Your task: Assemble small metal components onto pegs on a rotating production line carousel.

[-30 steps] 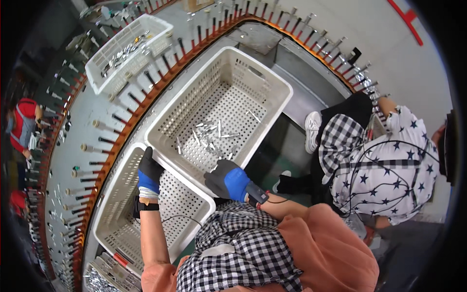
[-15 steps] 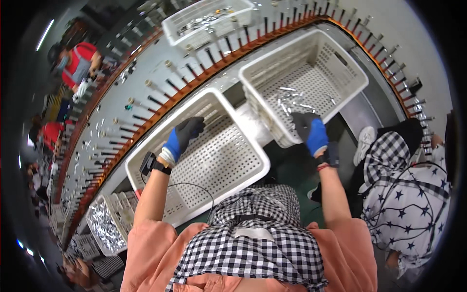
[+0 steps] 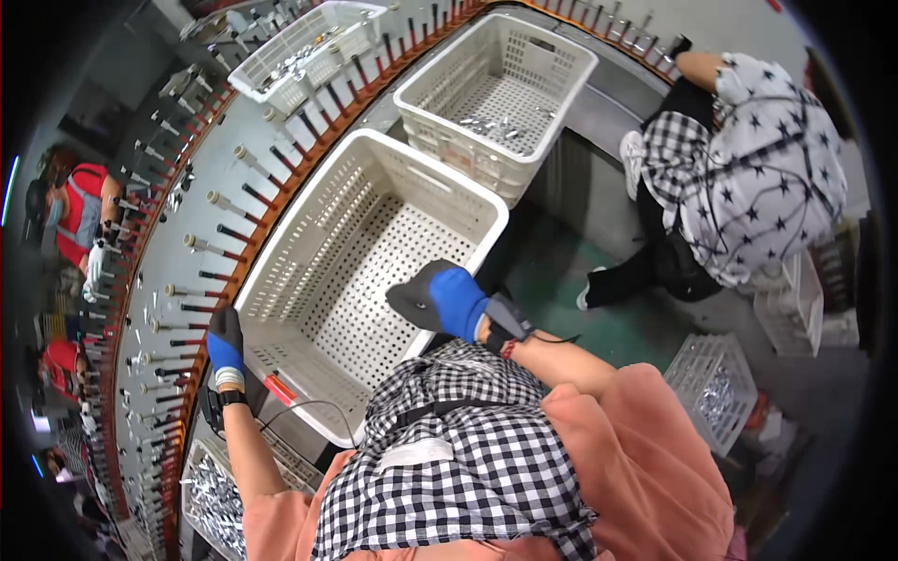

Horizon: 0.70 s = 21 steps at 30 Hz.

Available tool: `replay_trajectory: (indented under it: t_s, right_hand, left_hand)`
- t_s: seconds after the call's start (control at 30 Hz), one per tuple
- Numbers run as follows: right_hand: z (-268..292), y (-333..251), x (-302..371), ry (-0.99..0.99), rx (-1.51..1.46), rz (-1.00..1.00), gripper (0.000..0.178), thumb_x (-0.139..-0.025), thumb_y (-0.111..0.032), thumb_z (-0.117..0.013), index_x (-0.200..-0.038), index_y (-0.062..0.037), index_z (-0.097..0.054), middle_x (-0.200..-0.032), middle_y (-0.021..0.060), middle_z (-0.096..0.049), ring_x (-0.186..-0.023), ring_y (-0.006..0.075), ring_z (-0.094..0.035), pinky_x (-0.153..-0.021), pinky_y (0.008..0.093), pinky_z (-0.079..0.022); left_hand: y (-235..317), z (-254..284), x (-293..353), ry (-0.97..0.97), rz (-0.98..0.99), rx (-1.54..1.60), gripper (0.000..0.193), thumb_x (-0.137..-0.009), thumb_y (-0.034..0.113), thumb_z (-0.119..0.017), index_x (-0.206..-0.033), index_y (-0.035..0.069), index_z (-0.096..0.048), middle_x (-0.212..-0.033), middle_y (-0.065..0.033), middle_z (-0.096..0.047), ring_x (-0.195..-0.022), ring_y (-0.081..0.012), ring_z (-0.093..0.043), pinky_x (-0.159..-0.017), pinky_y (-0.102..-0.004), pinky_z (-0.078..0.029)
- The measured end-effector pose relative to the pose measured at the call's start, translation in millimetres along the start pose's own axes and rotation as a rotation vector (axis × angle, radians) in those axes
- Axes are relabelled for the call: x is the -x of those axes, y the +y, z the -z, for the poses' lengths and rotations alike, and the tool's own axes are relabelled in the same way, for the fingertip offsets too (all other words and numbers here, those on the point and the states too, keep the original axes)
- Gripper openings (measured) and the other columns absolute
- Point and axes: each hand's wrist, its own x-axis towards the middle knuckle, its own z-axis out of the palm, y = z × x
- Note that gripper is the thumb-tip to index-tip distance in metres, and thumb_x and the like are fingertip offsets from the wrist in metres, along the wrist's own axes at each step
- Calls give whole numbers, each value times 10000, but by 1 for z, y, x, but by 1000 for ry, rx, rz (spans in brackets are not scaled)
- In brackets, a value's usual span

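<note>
We are gripping the empty white basket [image 3: 374, 271] from both sides: our left hand [image 3: 224, 351] is closing its grip on the basket's left rim, and our right hand [image 3: 447, 299] is clamping its near right rim. Beyond the basket, a second basket [image 3: 496, 89] is holding a few metal parts [image 3: 491, 124].

The perforated crate [image 3: 374, 262] is matt white plastic; the gloves [image 3: 458, 301] are knitted cloth; the small parts [image 3: 500, 126] are shiny metal.

Gloved hands [image 3: 225, 348] on empty white crate [image 3: 369, 280]
</note>
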Motion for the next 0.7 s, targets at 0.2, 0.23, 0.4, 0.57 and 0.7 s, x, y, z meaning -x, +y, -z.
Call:
replay_trajectory:
  t_s: [0.2, 0.23, 0.4, 0.57, 0.7]
  right_hand:
    - [-18, -24, -17, 200, -79, -438, 359, -1032, -441, -637, -960, -139, -817, -865, 181, -751, -811, 402, -729, -732, 517, -567]
    - [-19, -24, -16, 192, -35, -448, 343, -1025, -414, -662, -965, -113, -814, -867, 192, -749, -809, 407, -728, -726, 504, -569]
    - [-31, -20, -20, 266, 83, -354, 278, -997, -319, -705, -939, -70, -815, -833, 212, -736, -768, 415, -725, -704, 495, -572]
    - [-21, -20, -23, 201, 85, -437, 276, -1002, -288, -697, -952, -43, -814, -855, 228, -740, -772, 416, -732, -701, 484, -572]
    - [-26, -16, -30, 183, 94, -381, 224, -981, -234, -709, -927, -37, -802, -814, 215, -733, -728, 406, -721, -668, 482, -558]
  left_hand:
    - [-30, 1, 1, -193, 253, 286, 510, -1108, 350, -612, -1365, -88, -668, -1319, -206, -742, -1164, -287, -697, -1010, -396, -529]
    - [-32, -6, 4, -113, 152, 253, 486, -1111, 342, -605, -1325, -86, -691, -1258, -214, -765, -1110, -286, -713, -972, -392, -538]
    - [29, -11, -13, -48, -238, 116, 331, -1074, 193, -623, -1303, -23, -727, -1260, -225, -761, -1189, -309, -722, -1032, -403, -540]
    - [169, -21, -80, -182, -217, 552, 378, -1080, 254, -650, -1357, 4, -708, -1283, -158, -761, -1190, -217, -697, -1047, -353, -527]
    - [199, -32, -193, -188, -164, 879, 463, -1078, 348, -648, -1392, 11, -699, -1351, -109, -740, -1222, -220, -673, -1076, -343, -494]
